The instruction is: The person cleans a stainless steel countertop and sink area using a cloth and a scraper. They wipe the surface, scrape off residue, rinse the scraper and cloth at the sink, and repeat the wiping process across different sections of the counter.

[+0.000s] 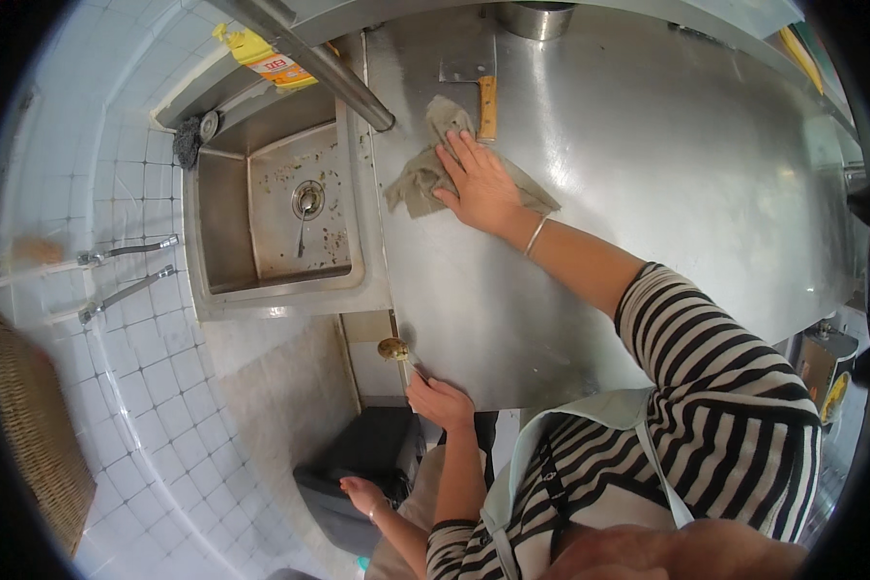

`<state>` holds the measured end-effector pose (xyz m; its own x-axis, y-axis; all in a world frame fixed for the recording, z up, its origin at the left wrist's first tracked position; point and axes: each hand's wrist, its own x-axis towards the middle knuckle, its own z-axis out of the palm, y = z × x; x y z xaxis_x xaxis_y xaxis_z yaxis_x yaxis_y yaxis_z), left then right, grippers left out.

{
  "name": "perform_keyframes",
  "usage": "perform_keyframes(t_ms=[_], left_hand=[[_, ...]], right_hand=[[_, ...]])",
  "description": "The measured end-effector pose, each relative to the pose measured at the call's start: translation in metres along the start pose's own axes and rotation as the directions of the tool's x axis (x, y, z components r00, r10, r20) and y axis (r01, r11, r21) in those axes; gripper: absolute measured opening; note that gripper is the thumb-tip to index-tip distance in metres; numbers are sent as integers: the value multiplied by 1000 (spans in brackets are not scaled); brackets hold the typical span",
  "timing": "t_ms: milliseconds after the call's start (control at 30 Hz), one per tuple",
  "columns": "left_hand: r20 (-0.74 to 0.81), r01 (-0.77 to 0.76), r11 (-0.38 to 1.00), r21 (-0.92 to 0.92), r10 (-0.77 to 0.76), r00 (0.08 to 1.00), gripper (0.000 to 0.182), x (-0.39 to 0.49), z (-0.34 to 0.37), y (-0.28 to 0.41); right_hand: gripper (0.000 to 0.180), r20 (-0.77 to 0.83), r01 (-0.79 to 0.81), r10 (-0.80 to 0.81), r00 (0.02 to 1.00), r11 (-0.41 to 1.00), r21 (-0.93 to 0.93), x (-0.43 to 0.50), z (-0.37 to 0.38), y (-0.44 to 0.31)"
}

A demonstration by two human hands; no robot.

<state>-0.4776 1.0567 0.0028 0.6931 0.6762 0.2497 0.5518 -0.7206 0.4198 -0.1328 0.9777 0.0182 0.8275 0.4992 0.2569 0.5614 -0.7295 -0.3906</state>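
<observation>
My right hand (478, 181) lies flat on a crumpled grey-brown cloth (420, 181) on the stainless steel worktop (471, 290). Its fingers are stretched out, just left of the wooden handle of a cleaver (486, 109). At the front left edge of the worktop, my left hand (441, 401) grips the handle of a metal spoon (392, 349). Brown residue coats the spoon's bowl. A third hand (365, 497), with a bracelet, appears lower left over a black bin-like container (362, 464); its arm passes behind the striped sleeve and appears to be another person's.
Left of the worktop is a steel sink (225, 217) with food scraps and a second spoon (302, 232) at the drain. A slanting metal post (333, 80) stands beside a yellow detergent bottle (261, 58). A metal pot (540, 22) is at the back.
</observation>
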Motion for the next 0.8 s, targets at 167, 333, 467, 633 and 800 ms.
perform_keyframes(t_ms=[167, 333, 467, 633, 800], left_hand=[[20, 4, 1000, 13, -4, 1000, 36, -1, 0, -6], [1, -23, 999, 33, 23, 1000, 35, -1, 1, -11], [-1, -31, 999, 41, 31, 1000, 34, -2, 0, -11], [26, -5, 998, 55, 3, 1000, 36, 2, -2, -16], [-1, -54, 998, 42, 54, 999, 35, 10, -5, -25]], right_hand=[[64, -177, -312, 284, 942, 936, -161, 34, 27, -13], [62, -207, -212, 181, 961, 968, -138, 82, 48, -10], [61, -106, -129, 109, 988, 971, -201, 125, 58, 3], [58, -124, -265, 244, 962, 943, -201, 213, 74, 29], [53, -182, -152, 88, 979, 915, -373, 292, 86, 44]])
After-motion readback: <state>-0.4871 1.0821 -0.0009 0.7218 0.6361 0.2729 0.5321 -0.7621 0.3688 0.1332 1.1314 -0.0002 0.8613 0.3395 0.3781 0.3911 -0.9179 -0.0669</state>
